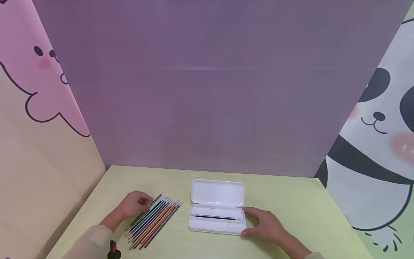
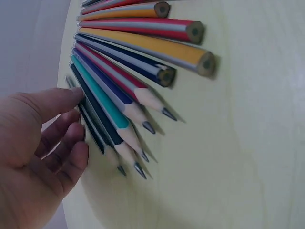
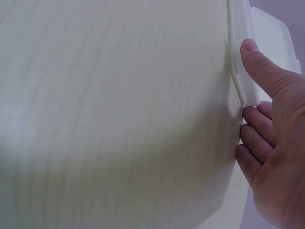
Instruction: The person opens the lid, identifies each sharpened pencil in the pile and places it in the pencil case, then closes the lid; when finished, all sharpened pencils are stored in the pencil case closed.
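Several pencils (image 1: 155, 221) lie side by side in a slanted row on the left of the table, some with sharpened tips, others flat-ended. At the row's outer edge my left hand (image 1: 135, 203) pinches a dark pencil (image 2: 94, 125), its thumb on the pencil and the other fingers curled on the far side. A white pencil case (image 1: 210, 226) lies with its lid (image 1: 218, 192) folded back. One dark pencil (image 1: 215, 217) rests inside it. My right hand (image 1: 266, 226) grips the case's right end between thumb and fingers.
The pale wooden table (image 1: 291, 196) meets a purple backdrop (image 1: 210, 108) at its far edge. A panel with a panda (image 1: 375, 144) stands at the right, and one with a pink character (image 1: 48, 82) at the left. A small black and red item (image 1: 114, 250) shows by the left sleeve.
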Action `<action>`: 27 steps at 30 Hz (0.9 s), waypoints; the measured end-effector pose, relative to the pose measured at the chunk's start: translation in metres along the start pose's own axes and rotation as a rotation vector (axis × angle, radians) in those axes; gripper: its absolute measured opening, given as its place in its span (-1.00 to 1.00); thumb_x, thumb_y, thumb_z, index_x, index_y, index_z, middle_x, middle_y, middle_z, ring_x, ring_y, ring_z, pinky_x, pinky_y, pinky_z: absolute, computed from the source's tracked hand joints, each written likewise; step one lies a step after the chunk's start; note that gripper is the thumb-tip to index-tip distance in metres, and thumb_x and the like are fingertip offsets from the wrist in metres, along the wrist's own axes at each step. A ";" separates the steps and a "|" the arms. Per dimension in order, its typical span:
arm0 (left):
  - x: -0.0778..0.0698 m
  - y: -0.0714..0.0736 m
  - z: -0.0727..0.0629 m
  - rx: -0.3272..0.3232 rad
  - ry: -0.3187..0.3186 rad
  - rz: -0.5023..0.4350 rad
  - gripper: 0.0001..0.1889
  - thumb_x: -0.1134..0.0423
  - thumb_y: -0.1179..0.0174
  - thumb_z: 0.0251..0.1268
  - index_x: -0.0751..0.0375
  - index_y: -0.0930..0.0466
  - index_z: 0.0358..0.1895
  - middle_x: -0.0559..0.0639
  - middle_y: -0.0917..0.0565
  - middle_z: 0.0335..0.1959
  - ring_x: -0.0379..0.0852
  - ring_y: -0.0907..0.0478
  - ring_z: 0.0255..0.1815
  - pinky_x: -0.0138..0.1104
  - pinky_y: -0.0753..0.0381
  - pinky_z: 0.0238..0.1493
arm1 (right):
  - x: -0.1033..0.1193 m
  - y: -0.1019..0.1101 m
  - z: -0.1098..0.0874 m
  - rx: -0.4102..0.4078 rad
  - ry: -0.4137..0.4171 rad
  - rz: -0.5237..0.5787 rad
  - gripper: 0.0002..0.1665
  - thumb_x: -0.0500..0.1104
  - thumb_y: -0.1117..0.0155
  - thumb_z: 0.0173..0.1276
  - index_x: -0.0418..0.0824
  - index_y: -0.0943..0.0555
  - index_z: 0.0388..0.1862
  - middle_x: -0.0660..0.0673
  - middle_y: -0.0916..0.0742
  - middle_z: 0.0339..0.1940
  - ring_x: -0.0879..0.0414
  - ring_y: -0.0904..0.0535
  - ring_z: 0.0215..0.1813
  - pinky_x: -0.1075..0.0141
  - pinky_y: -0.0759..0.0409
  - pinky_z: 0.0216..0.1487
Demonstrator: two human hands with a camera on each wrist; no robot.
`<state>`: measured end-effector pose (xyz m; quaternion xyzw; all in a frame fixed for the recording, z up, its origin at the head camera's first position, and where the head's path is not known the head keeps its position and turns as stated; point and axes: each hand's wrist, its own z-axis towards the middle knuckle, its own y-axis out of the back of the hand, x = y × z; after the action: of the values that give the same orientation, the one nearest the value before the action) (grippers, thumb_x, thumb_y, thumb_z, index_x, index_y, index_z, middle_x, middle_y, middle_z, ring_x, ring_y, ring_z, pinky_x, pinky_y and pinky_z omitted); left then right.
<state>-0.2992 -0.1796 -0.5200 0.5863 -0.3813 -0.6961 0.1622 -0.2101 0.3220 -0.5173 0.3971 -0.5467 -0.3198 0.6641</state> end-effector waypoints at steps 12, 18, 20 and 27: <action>-0.006 0.001 0.000 -0.043 0.058 0.058 -0.80 0.46 -0.33 0.22 0.24 -0.79 -0.10 -0.09 -0.66 -0.36 -0.14 -0.50 -0.33 -0.28 -0.57 -0.26 | 0.000 -0.001 0.000 -0.003 0.016 0.002 0.00 0.33 -0.70 -0.23 0.04 -0.66 0.27 -0.05 -0.76 0.19 -0.15 -0.65 0.24 -0.07 -0.56 0.22; -0.008 0.005 0.001 -0.033 0.042 0.059 -0.77 0.48 -0.27 0.22 0.28 -0.78 -0.08 -0.07 -0.64 -0.38 -0.13 -0.48 -0.35 -0.31 -0.53 -0.35 | -0.005 -0.004 0.004 0.010 0.019 -0.009 -0.01 0.32 -0.70 -0.20 0.03 -0.65 0.28 -0.04 -0.75 0.21 -0.16 -0.64 0.25 -0.10 -0.55 0.23; -0.008 0.007 0.002 -0.031 0.026 0.056 -0.76 0.48 -0.27 0.22 0.29 -0.78 -0.06 -0.06 -0.63 -0.38 -0.12 -0.48 -0.34 -0.31 -0.52 -0.36 | -0.006 -0.004 0.004 0.009 0.023 -0.012 -0.01 0.31 -0.70 -0.21 0.03 -0.66 0.27 -0.05 -0.75 0.21 -0.16 -0.65 0.24 -0.10 -0.56 0.22; -0.021 0.013 0.014 -0.004 -0.077 -0.002 -0.76 0.45 -0.24 0.33 0.25 -0.77 0.00 -0.08 -0.65 -0.35 -0.11 -0.51 -0.33 -0.32 -0.56 -0.38 | -0.004 -0.003 0.002 0.001 0.019 -0.019 0.00 0.33 -0.70 -0.23 0.05 -0.66 0.27 -0.04 -0.76 0.20 -0.15 -0.66 0.23 -0.08 -0.56 0.20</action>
<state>-0.3095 -0.1696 -0.4961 0.5590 -0.3850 -0.7193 0.1478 -0.2133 0.3240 -0.5219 0.4056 -0.5368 -0.3223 0.6659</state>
